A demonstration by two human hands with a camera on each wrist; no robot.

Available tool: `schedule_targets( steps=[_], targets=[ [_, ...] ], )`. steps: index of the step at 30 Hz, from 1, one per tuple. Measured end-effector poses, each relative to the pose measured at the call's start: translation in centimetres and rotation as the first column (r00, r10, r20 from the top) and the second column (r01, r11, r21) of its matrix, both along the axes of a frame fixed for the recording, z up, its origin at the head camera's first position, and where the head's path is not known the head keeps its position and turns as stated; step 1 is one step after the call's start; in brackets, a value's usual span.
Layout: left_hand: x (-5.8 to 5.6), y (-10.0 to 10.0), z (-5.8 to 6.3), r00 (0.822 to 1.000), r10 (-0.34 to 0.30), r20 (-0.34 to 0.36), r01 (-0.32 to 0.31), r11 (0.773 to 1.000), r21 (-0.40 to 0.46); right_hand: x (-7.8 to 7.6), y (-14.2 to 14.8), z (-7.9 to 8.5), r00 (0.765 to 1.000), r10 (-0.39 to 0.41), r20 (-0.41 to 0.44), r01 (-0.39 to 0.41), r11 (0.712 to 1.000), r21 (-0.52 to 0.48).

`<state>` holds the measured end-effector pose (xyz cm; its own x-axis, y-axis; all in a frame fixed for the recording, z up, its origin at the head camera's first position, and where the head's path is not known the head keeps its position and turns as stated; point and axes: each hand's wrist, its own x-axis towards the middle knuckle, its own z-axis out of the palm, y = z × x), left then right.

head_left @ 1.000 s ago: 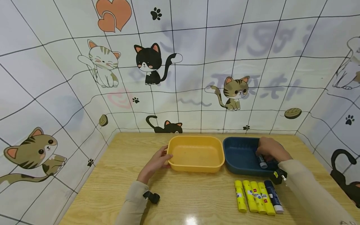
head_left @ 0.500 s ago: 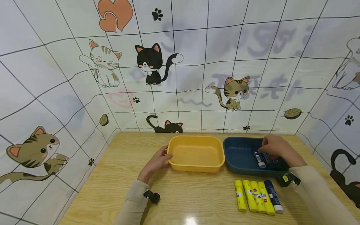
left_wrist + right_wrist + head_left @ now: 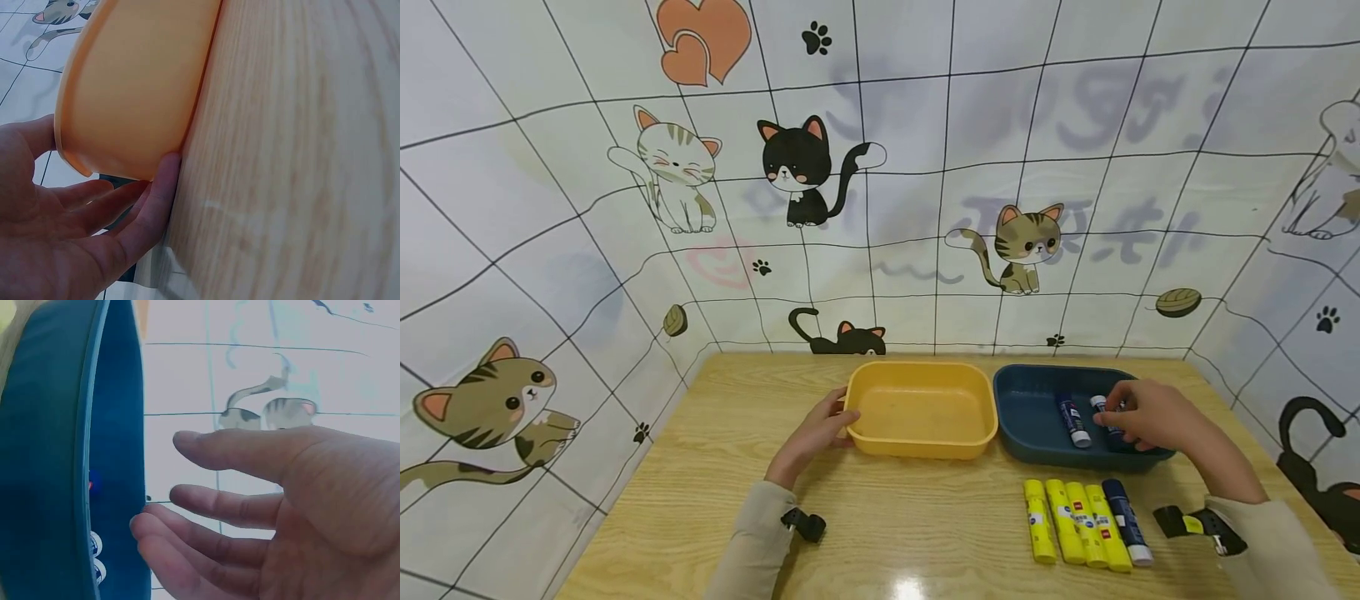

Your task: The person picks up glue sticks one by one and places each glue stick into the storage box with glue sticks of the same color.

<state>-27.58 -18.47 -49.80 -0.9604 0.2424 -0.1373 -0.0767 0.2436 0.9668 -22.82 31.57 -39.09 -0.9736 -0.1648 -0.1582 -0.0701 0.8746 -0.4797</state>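
Note:
My left hand (image 3: 816, 429) holds the left end of a yellow plastic tray (image 3: 925, 452), thumb over the rim and fingers against the outer wall (image 3: 144, 94). My right hand (image 3: 1161, 417) hovers over the right part of a dark blue tray (image 3: 1030, 450). Its thumb and fingers are spread apart, with nothing between them in the right wrist view (image 3: 225, 512). Inside the blue tray lies a dark blue glue stick (image 3: 1073, 421), white end toward me. Beside it another glue stick (image 3: 1099, 404) has its white end pointing away, partly hidden by my right fingers.
In front of the blue tray, several yellow glue sticks (image 3: 1078, 525) lie side by side, with a dark blue glue stick (image 3: 1127, 525) at their right. Both trays stand side by side on a wooden table (image 3: 850, 533) against a cat-print cloth (image 3: 910, 250).
My right hand has let go of a glue stick in the blue tray and drawn back rightward and nearer, its fingers spreading. My left hand has stayed on the yellow tray.

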Motion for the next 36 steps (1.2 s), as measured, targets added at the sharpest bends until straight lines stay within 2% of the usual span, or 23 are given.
schedule_targets(
  steps=[5, 16, 22, 28, 36],
  targets=[
    [0.0, 0.0, 0.0, 1.0, -0.005, 0.0, 0.005, 1.0, -0.003, 1.5, 0.5, -0.6, 0.999, -0.005, 0.037, 0.007, 0.998, -0.062],
    [0.0, 0.1, -0.1, 1.0, 0.007, 0.006, -0.007, 1.0, -0.003, 3.9, 1.4, -1.6, 0.991, 0.008, 0.13, 0.007, 0.994, -0.111],
    [0.0, 0.1, 0.0, 1.0, 0.004, -0.001, -0.004, 1.0, -0.017, 4.3, 1.7, -1.6, 0.977, 0.045, 0.21, -0.022, 0.993, -0.113],
    [0.0, 0.0, 0.0, 1.0, 0.005, 0.003, -0.005, 1.0, -0.011, 4.4, 2.1, -2.1, 0.94, 0.057, 0.336, -0.019, 0.993, -0.113],
    [0.0, 0.0, 0.0, 1.0, 0.013, 0.006, -0.013, 1.0, -0.008, 4.1, 2.3, -3.6, 0.927, 0.022, 0.374, -0.021, 1.0, -0.006]
  ],
)
